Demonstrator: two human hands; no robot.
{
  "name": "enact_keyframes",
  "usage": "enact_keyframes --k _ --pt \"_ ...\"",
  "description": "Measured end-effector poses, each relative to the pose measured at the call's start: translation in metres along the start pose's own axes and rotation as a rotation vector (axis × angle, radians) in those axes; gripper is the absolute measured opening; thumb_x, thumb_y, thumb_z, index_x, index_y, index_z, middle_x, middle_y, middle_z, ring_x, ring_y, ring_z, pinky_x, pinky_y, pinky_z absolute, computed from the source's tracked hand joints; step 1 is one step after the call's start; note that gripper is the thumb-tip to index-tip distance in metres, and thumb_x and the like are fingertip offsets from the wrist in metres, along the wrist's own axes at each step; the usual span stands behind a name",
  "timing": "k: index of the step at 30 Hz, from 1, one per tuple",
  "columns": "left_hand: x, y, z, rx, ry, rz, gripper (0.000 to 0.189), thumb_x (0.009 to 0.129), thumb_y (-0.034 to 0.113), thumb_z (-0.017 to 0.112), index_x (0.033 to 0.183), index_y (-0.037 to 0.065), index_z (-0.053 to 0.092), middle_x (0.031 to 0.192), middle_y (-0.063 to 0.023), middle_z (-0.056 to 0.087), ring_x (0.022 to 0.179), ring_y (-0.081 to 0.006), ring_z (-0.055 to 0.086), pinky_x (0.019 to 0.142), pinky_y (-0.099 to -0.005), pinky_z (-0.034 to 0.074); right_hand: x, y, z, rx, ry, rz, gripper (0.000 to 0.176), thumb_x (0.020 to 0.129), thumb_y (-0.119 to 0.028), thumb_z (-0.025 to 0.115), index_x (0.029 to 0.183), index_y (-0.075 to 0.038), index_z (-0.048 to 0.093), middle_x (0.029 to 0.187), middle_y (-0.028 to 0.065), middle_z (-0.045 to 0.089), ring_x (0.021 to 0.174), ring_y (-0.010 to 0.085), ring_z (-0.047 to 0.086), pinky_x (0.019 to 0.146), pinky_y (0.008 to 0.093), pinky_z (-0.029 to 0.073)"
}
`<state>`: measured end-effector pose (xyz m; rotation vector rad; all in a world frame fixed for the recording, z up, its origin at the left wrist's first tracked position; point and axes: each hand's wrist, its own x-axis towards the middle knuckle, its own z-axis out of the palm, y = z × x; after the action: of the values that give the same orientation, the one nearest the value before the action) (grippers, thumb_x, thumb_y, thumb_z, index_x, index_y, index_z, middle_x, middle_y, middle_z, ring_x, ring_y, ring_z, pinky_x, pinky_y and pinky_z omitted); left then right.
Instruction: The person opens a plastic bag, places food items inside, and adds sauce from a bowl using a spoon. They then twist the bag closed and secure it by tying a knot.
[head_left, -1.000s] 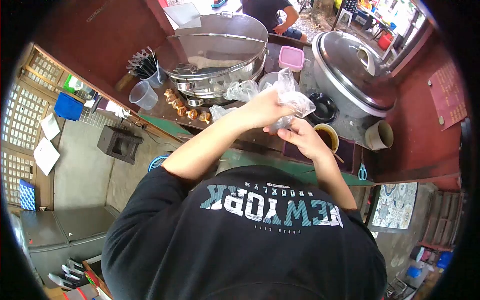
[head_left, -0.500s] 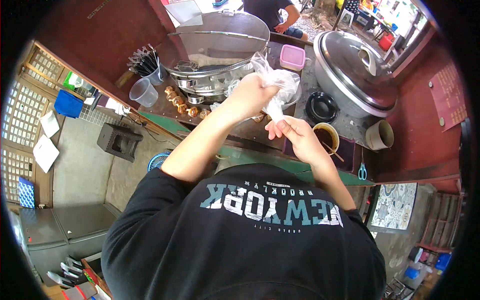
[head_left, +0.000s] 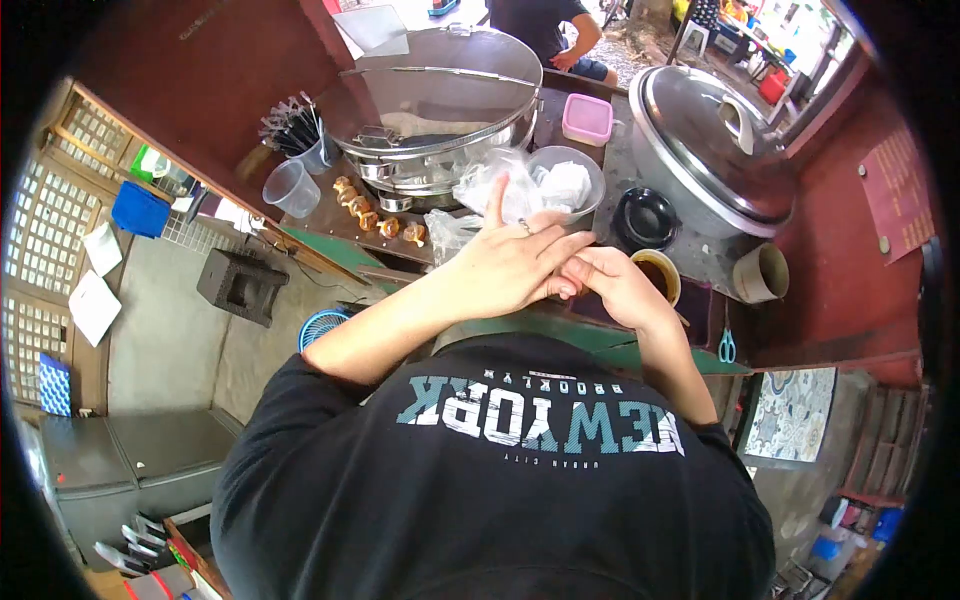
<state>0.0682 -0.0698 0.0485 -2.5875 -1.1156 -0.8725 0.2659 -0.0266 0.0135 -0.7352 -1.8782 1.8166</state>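
My left hand is stretched out palm-down over the counter's front edge, with fingers spread and one finger pointing up. Its other fingertips meet my right hand, whose thumb and fingers are pinched together; what is between them, if anything, is hidden. Clear plastic bags lie just beyond the left hand. Behind the fingers is a clear round tub with white crumpled material inside. A cup of dark brown sauce stands beside the right hand, partly covered by it.
Left are a large steamer, skewered dumpling-like pieces, a clear cup and black utensils. Right stand a big lidded pot, black round dishes and a brown cup. Scissors hang at the front; a person is beyond.
The plastic bag that both hands held stretched up is no longer seen in them. My left hand has come down and opened beside the right, uncovering the clear tub.
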Motion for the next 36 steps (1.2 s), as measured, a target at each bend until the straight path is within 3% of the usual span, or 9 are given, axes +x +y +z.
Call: enact_keyframes --k 5,8,11,14,16,17,20,29,36 --pt "-0.019 -0.013 -0.002 -0.149 -0.242 -0.038 0.027 0.088 0.034 0.056 0.076 0.01 0.055 0.072 -0.0038 0.053 0.08 -0.0207 0.053 0.076 -0.0405 0.033 -0.006 -0.01 0.008 -0.232 -0.032 -0.072 0.037 0.097 -0.03 0.045 0.081 0.0 0.057 0.075 0.0046 0.058 0.074 0.0136 0.055 0.07 0.0266 0.043" --pt "-0.023 -0.021 -0.008 -0.917 -0.504 -0.267 0.028 0.091 0.034 0.055 0.077 0.009 0.056 0.068 -0.0029 0.051 0.079 -0.0184 0.052 0.076 -0.0365 0.036 -0.007 -0.012 0.021 -0.395 -0.03 -0.223 0.03 0.095 -0.02 0.046 0.073 0.0 0.053 0.071 0.012 0.056 0.071 0.0283 0.058 0.066 0.0345 0.046" --pt "-0.039 -0.004 0.009 -1.817 -0.235 -0.694 0.033 0.092 0.034 0.055 0.094 0.002 0.066 0.109 -0.0063 0.052 0.101 -0.0158 0.053 0.091 -0.0335 0.038 -0.008 -0.008 0.03 -0.544 0.099 -0.323 0.021 0.092 -0.016 0.047 0.08 0.0 0.055 0.072 0.0117 0.057 0.077 0.0282 0.059 0.076 0.0367 0.043" --pt "-0.033 0.014 0.011 -2.298 -0.069 -0.928 0.051 0.092 0.031 0.056 0.129 -0.003 0.047 0.138 -0.0086 0.043 0.119 -0.0182 0.048 0.105 -0.0353 0.032 -0.008 -0.005 0.039 -0.705 0.336 -0.451 0.014 0.09 -0.012 0.049 0.086 -0.001 0.057 0.076 0.0115 0.058 0.081 0.0287 0.058 0.082 0.0389 0.04" --pt "-0.04 0.011 0.023 -1.786 -0.101 -0.932 0.043 0.092 0.034 0.055 0.122 0.003 0.056 0.139 -0.0075 0.043 0.124 -0.0217 0.043 0.106 -0.0357 0.03 -0.006 0.008 0.039 -0.634 0.406 -0.439 0.01 0.087 -0.009 0.051 0.089 -0.002 0.058 0.081 0.0112 0.058 0.085 0.0287 0.057 0.083 0.0398 0.038" --pt "-0.05 -0.004 0.042 -1.073 -0.127 -0.522 0.028 0.089 0.034 0.057 0.105 0.012 0.066 0.131 -0.0054 0.048 0.127 -0.0255 0.038 0.107 -0.0492 0.026 -0.008 0.004 0.033 -0.599 0.236 -0.147 0.017 0.089 -0.011 0.051 0.075 -0.002 0.055 0.086 0.0102 0.055 0.088 0.0276 0.052 0.082 0.0423 0.039" --pt "-0.033 0.012 0.01 0.124 -0.124 -0.349 0.019 0.083 0.033 0.061 0.086 0.016 0.067 0.119 -0.0051 0.05 0.128 -0.0283 0.034 0.102 -0.0649 0.018 -0.007 0.004 0.028 -0.831 0.223 -0.282 0.016 0.088 -0.011 0.052 0.074 -0.003 0.055 0.088 0.0088 0.053 0.089 0.0261 0.052 0.082 0.0389 0.037" --pt "-0.031 0.006 0.025 0.071 -0.107 -0.078 0.021 0.077 0.031 0.065 0.086 0.012 0.064 0.114 -0.0021 0.05 0.127 -0.0203 0.039 0.097 -0.0705 0.015 0.0 0.013 0.03 -0.827 0.286 -0.351 0.005 0.079 -0.007 0.061 0.079 -0.001 0.063 0.092 0.0109 0.057 0.088 0.0295 0.054 0.078 0.0395 0.043" --pt "-0.026 -0.022 -0.015 -0.262 -0.454 -0.2 0.023 0.086 0.034 0.058 0.08 0.013 0.064 0.11 -0.0003 0.052 0.12 -0.0185 0.044 0.102 -0.0633 0.011 -0.011 -0.001 0.029 -0.698 0.275 -0.355 0.005 0.077 -0.002 0.064 0.081 0.001 0.065 0.085 0.0107 0.06 0.08 0.0269 0.06 0.07 0.0348 0.049"
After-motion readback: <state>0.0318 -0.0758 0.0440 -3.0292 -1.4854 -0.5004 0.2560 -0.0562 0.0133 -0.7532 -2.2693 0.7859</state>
